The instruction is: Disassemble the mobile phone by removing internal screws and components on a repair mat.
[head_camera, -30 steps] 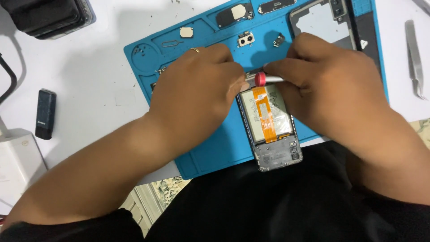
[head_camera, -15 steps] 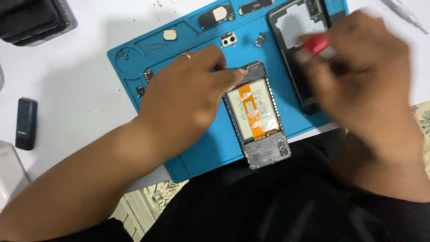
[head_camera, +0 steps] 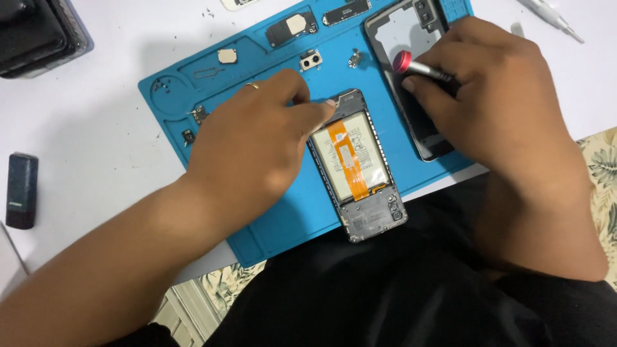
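Left hand point(head_camera: 254, 138) lies palm-down on the blue work mat point(head_camera: 283, 212), fingers curled loosely together, a fingertip point(head_camera: 330, 105) touching the top left corner of the opened phone point(head_camera: 360, 168); a ring shows on one finger. It pins rather than pinches. The phone lies back-off just to the right of this hand and between both hands, battery exposed, an orange flex ribbon point(head_camera: 347, 154) running down its middle, lower circuit board bare at the end nearest the body. Right hand point(head_camera: 498, 106) is closed around a small screwdriver point(head_camera: 421, 67) with a red cap and grey metal shaft; the cap sticks out past the thumb side, pointing toward the left hand. Whether the tip touches anything cannot be told, as the hand covers it. Under and beside the right hand rests the dark phone back cover point(head_camera: 411, 38), partly hidden by the fingers. Beyond the left hand's knuckles, on the mat: a camera module point(head_camera: 312, 61), a small square part point(head_camera: 226, 56), a dark plate with a pale pad point(head_camera: 292, 27). Well left of the left forearm, off the mat, a small black block point(head_camera: 21, 190) sits on the white table point(head_camera: 96, 141).
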